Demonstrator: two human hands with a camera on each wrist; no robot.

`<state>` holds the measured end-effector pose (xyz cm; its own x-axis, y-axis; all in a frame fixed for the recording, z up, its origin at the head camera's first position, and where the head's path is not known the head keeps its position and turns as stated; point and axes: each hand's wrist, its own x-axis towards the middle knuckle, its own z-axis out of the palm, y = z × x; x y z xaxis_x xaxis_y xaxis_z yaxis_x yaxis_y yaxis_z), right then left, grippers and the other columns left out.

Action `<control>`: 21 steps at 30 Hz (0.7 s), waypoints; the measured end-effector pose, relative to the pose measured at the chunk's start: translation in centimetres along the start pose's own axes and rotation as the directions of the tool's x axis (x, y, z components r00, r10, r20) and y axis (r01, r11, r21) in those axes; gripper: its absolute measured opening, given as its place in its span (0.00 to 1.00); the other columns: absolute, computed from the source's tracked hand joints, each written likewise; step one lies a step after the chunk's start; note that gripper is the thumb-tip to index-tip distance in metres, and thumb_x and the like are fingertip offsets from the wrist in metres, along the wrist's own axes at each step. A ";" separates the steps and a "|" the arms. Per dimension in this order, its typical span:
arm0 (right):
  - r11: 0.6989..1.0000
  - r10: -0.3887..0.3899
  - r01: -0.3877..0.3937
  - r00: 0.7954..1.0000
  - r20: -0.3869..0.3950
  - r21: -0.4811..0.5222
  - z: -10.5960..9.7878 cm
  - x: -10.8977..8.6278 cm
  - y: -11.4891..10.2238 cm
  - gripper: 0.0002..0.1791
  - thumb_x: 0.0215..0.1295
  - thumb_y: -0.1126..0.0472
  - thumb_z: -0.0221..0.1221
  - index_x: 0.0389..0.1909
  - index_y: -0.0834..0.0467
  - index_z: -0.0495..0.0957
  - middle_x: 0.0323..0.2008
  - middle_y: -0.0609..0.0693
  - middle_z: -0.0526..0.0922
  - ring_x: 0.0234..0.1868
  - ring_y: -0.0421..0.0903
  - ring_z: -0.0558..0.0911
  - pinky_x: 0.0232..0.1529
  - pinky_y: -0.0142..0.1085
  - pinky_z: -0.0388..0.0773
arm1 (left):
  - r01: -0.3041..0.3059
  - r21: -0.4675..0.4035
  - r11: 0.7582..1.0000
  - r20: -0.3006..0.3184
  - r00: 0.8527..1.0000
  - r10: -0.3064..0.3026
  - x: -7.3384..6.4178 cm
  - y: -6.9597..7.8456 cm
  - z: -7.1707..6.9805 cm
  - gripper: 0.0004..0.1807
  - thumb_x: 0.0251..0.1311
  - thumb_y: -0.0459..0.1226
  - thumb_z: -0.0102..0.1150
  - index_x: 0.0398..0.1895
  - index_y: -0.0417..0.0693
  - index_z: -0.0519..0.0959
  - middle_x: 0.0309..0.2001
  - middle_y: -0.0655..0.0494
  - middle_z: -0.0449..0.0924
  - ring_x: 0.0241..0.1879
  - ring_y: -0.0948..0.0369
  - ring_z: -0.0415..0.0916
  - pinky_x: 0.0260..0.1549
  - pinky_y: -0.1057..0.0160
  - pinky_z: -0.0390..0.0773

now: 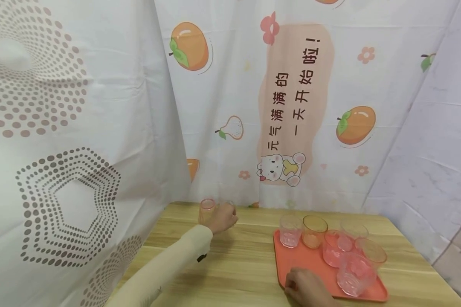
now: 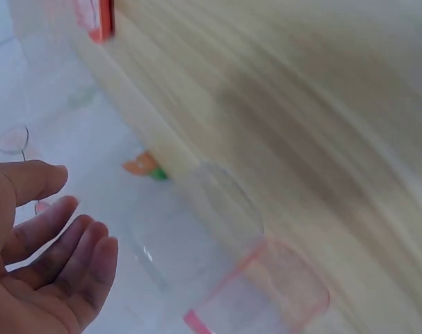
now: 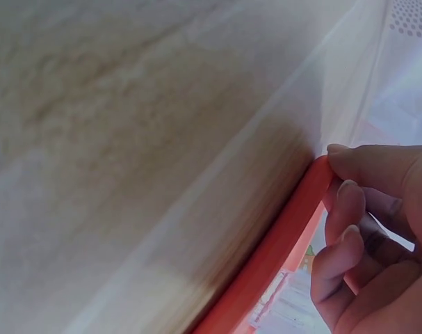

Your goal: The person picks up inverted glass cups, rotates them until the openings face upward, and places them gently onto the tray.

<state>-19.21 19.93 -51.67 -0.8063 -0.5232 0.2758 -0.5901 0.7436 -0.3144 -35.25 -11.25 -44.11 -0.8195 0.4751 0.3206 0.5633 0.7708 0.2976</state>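
Observation:
My left hand is over the back left of the table, in front of a clear glass and beside a pink-rimmed glass. In the left wrist view its fingers are loosely bent, apart from both glasses, with nothing in them. My right hand is at the near left corner of a coral-red tray. The right wrist view shows the thumb and a finger pinching the tray's rim, the other fingers curled. Several glasses stand on the tray, among them an amber one and a pink one.
The wood-grain table lies between the two lone glasses and the tray. Behind it hangs a fruit-printed curtain; a dotted curtain borders the left side. More clear glasses crowd the tray's right half.

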 end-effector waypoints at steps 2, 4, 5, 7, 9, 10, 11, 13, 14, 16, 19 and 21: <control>1.000 0.004 -0.004 1.000 0.001 0.002 0.0 0.0 -0.1 0.15 0.52 0.61 0.75 0.21 0.43 0.77 0.23 0.29 0.66 0.25 0.28 0.65 0.24 0.30 0.65 | 0.007 0.042 0.999 -0.039 0.999 -0.005 0.3 -0.7 -0.1 0.07 0.65 0.33 0.59 0.35 0.39 0.84 0.36 0.50 0.81 0.36 0.56 0.78 0.34 0.59 0.80; 1.000 0.007 -0.007 1.000 0.001 0.004 0.0 0.1 -0.1 0.15 0.52 0.61 0.75 0.21 0.42 0.77 0.23 0.29 0.65 0.25 0.28 0.64 0.24 0.30 0.64 | 0.008 0.138 0.990 -0.078 0.997 0.002 0.4 -1.3 -0.2 0.08 0.65 0.36 0.60 0.36 0.39 0.85 0.37 0.47 0.82 0.37 0.53 0.79 0.34 0.55 0.81; 1.000 0.006 -0.006 1.000 -0.002 0.006 0.0 0.1 -0.2 0.15 0.52 0.61 0.75 0.21 0.42 0.77 0.24 0.29 0.65 0.25 0.28 0.64 0.24 0.29 0.64 | 0.002 0.193 0.981 -0.108 0.994 0.020 0.6 -2.5 0.2 0.11 0.67 0.39 0.59 0.37 0.39 0.85 0.37 0.47 0.82 0.37 0.54 0.79 0.32 0.55 0.81; 1.000 0.001 -0.001 1.000 -0.012 0.012 0.0 0.0 -0.2 0.15 0.52 0.60 0.75 0.21 0.42 0.77 0.24 0.29 0.65 0.25 0.28 0.64 0.24 0.29 0.64 | 0.018 0.282 0.959 -0.134 0.991 0.021 0.8 -3.1 0.2 0.13 0.67 0.40 0.61 0.37 0.37 0.84 0.35 0.46 0.81 0.36 0.53 0.78 0.31 0.54 0.80; 1.000 0.004 -0.004 1.000 -0.020 0.017 0.0 -0.1 -0.2 0.15 0.52 0.60 0.75 0.21 0.42 0.78 0.24 0.29 0.65 0.25 0.28 0.64 0.24 0.29 0.64 | 0.065 0.330 0.942 -0.141 0.990 -0.020 1.2 -3.6 0.2 0.14 0.66 0.42 0.62 0.36 0.38 0.83 0.33 0.47 0.78 0.34 0.53 0.77 0.29 0.54 0.80; 1.000 0.006 -0.005 1.000 -0.020 0.022 0.0 0.0 -0.2 0.14 0.52 0.60 0.75 0.21 0.42 0.78 0.24 0.29 0.65 0.25 0.28 0.64 0.24 0.29 0.64 | 0.098 0.331 0.939 -0.137 0.989 -0.055 1.3 -3.8 0.1 0.15 0.67 0.43 0.62 0.36 0.38 0.83 0.33 0.48 0.77 0.34 0.53 0.76 0.29 0.54 0.80; 1.000 0.007 -0.007 1.000 -0.019 0.027 0.1 0.0 -0.2 0.14 0.52 0.60 0.75 0.22 0.42 0.78 0.24 0.29 0.66 0.25 0.28 0.65 0.24 0.29 0.64 | 0.128 0.326 0.937 -0.131 0.987 -0.089 1.4 -4.0 0.1 0.15 0.67 0.44 0.61 0.37 0.38 0.82 0.33 0.49 0.76 0.35 0.54 0.75 0.28 0.55 0.80; 0.999 0.019 -0.019 1.000 -0.008 0.038 0.1 0.0 -0.2 0.14 0.53 0.60 0.75 0.22 0.42 0.78 0.24 0.28 0.66 0.25 0.28 0.65 0.24 0.29 0.64 | 0.192 0.296 0.936 -0.101 0.980 -0.169 1.6 -3.5 -0.5 0.14 0.66 0.42 0.61 0.38 0.37 0.82 0.34 0.48 0.76 0.36 0.52 0.75 0.29 0.53 0.80; 0.999 0.022 -0.022 1.000 -0.004 0.039 0.1 0.1 -0.2 0.14 0.53 0.60 0.75 0.22 0.42 0.78 0.24 0.29 0.66 0.25 0.28 0.65 0.24 0.29 0.64 | 0.207 0.278 0.938 -0.088 0.978 -0.190 1.8 -3.6 -0.5 0.14 0.67 0.42 0.61 0.39 0.37 0.82 0.35 0.48 0.76 0.37 0.52 0.75 0.30 0.53 0.80; 0.999 0.032 -0.032 0.999 0.010 0.044 0.1 0.1 -0.2 0.14 0.53 0.60 0.75 0.22 0.42 0.79 0.24 0.28 0.66 0.25 0.28 0.65 0.24 0.29 0.65 | 0.225 0.250 0.942 -0.066 0.974 -0.215 2.0 -3.7 -0.7 0.14 0.67 0.42 0.60 0.40 0.37 0.82 0.37 0.47 0.77 0.39 0.51 0.75 0.31 0.51 0.80; 0.998 0.041 -0.043 0.999 0.027 0.048 0.0 0.1 0.0 0.13 0.54 0.60 0.74 0.22 0.42 0.79 0.24 0.29 0.66 0.25 0.28 0.65 0.24 0.30 0.65 | 0.225 0.226 0.948 -0.039 0.974 -0.222 2.2 -3.9 -0.7 0.15 0.67 0.42 0.61 0.39 0.37 0.82 0.39 0.44 0.77 0.43 0.49 0.75 0.34 0.49 0.81; 0.998 0.042 -0.044 0.999 0.034 0.051 0.0 0.2 0.0 0.13 0.54 0.59 0.75 0.23 0.43 0.79 0.24 0.29 0.66 0.25 0.28 0.65 0.24 0.30 0.65 | 0.235 0.229 0.945 -0.029 0.972 -0.235 2.3 -4.1 -0.5 0.17 0.68 0.45 0.62 0.39 0.38 0.82 0.39 0.44 0.77 0.44 0.47 0.75 0.35 0.47 0.81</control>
<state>-19.35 19.84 -51.61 -0.8316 -0.5052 0.2307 -0.5552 0.7438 -0.3723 -39.40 -13.54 -44.10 -0.9254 0.2688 0.2673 0.3156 0.9369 0.1504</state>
